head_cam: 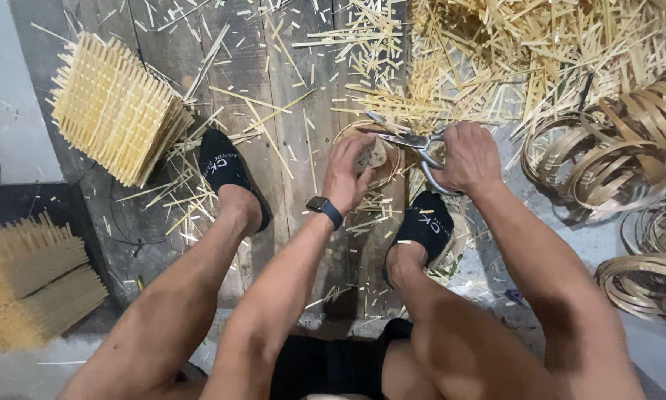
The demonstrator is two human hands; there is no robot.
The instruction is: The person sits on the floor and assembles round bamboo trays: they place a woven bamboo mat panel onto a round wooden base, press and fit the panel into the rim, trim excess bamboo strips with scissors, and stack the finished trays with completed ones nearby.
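- Between the two hands: one round woven bamboo piece (376, 157), small and pale, its mesh face showing under the fingers and a bent strip rim curving round it.
- Left hand (346, 172): fingers curled over the woven piece, gripping it from above; a dark watch (325, 207) sits on the wrist.
- Right hand (467, 157): closed through the loop handles of a pair of metal scissors (407, 139), blades parted and pointing toward the left hand, tips over the rim of the woven piece (whether the blades touch the rim cannot be told).
- Beyond both hands: loose bamboo offcuts (451, 67), heaped thickest ahead of the right hand and scattered thin across the dark wooden boards (288, 222).
- Outward from the right hand: coiled bamboo strip hoops (621, 163), several nested together, more lying nearer the right elbow.
- Well out from the left hand: a stack of square woven lattice mats (114, 107), tilted on the boards.
- Near the left knee, far from either hand: bundled thin bamboo sticks (29, 278).
- Below the hands: two feet in black socks (225, 167), one just under each wrist, planted among the offcuts.
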